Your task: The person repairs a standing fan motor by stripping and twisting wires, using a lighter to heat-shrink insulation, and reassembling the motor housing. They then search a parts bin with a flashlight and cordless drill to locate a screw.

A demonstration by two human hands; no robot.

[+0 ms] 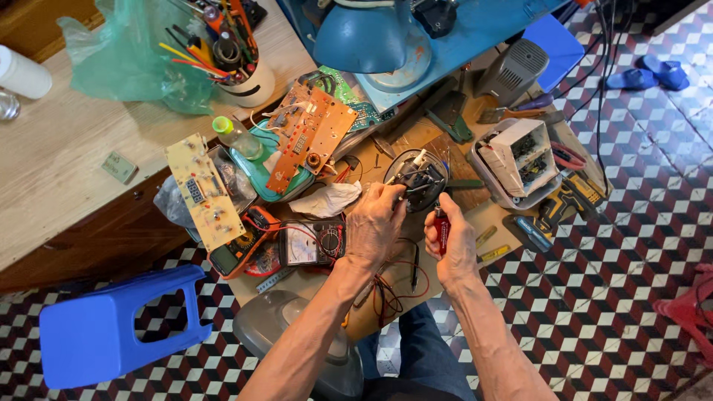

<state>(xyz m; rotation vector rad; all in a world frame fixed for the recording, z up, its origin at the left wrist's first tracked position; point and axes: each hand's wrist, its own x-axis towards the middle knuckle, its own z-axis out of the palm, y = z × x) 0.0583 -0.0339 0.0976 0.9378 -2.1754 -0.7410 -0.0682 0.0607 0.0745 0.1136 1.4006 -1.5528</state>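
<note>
Right hand (pixel 450 239) closed round red-handled screwdriver (pixel 440 230); left hand (pixel 375 221) pinching rim of round dark device (pixel 420 180), fingers narrow. Device sits just beyond both hands, right of crumpled white tissue (pixel 330 199), left of opened white housing (pixel 518 158). Step, by look: working at fastener on device (tip hidden, contact unclear). Next move calls for steady left-hand hold, tip seated square. Screwdriver long axis runs away from person, blade end toward device.
</note>
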